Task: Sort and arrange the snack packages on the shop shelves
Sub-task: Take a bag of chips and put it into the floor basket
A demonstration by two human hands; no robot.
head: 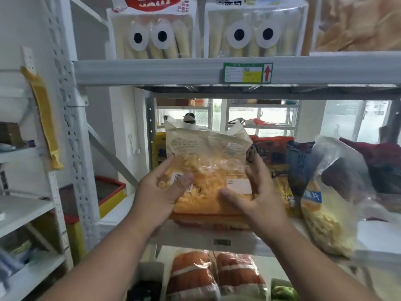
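A clear bag of orange-yellow snacks (208, 170) stands upright at the front of the middle shelf (368, 242), its crumpled top leaning back, two white labels on its face. To its right slumps a bag of pale yellow chips (325, 222), with darker packets (301, 164) behind. Above stand two packs with cartoon eyes (152, 35); below lie orange packs (214, 276).

We find the snack bag (208, 170) upright on the middle shelf (368, 244), our left hand (161, 192) at its left edge and our right hand (258, 192) at its right. To its right stand more packages (280, 170), then a bagged snack (329, 213) leaning near the shelf's front edge. Above, on the upper shelf (152, 70), two packs with eyes (152, 33) stand side by side; below lie the sausage packs (214, 276).
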